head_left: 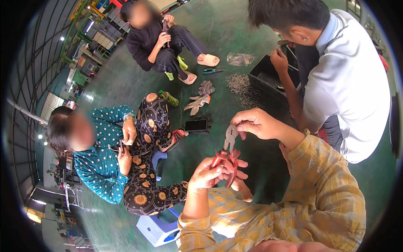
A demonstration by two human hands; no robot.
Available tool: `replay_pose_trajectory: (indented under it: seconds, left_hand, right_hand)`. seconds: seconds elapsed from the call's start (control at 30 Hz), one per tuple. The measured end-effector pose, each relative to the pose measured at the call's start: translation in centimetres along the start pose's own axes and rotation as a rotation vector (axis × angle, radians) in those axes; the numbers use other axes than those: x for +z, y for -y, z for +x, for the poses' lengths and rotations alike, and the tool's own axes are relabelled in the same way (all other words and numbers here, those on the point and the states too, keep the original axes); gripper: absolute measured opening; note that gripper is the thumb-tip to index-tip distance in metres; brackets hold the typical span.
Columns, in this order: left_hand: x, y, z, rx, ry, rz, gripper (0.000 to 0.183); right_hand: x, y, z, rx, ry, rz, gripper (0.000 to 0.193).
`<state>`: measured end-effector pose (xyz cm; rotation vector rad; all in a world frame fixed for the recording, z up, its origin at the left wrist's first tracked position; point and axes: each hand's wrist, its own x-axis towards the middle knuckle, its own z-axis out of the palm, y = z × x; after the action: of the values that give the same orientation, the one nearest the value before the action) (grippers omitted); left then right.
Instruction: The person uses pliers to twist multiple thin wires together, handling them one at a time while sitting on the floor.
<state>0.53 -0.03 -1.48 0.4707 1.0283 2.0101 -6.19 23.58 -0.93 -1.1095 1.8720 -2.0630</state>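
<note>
To your left a seated person in a dotted teal top [103, 168] works on something small. Your left hand [208, 173] wraps the red handles of the pliers [228, 156], held upright in front of you. Your right hand [255, 123] pinches at their grey nose. Beyond lie a phone [195, 125], work gloves [200, 97] and scattered wire pieces [243, 90].

My pliers [228, 154] have dull grey metal jaws and glossy red plastic grips, my sleeve [331, 189] is soft checked yellow cloth, the floor [235, 38] smooth green
</note>
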Motion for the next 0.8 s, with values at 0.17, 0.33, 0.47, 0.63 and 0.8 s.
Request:
replay_pose_trajectory:
  seconds: [0.17,0.33,0.47,0.63,0.8]
  left_hand:
    - [-0.2,0.2,0.0,0.046,0.022,0.021,0.050]
    - [-0.3,0.6,-0.4,0.093,-0.049,-0.016,0.050]
    - [-0.2,0.7,-0.5,0.111,-0.082,0.009,0.047]
    - [0.4,0.8,0.4,0.104,-0.154,0.088,0.041]
    - [0.8,0.7,0.6,0.114,-0.213,0.140,0.035]
  right_hand:
    - [0.0,0.2,0.0,0.037,0.017,0.008,0.013]
    - [0.5,0.3,0.1,0.037,-0.004,0.162,0.017]
    - [-0.1,-0.4,0.2,0.025,0.038,0.169,0.024]
    - [0.0,0.3,0.3,0.094,-0.053,-0.097,0.023]
    - [0.4,0.6,0.6,0.107,-0.121,-0.203,0.020]
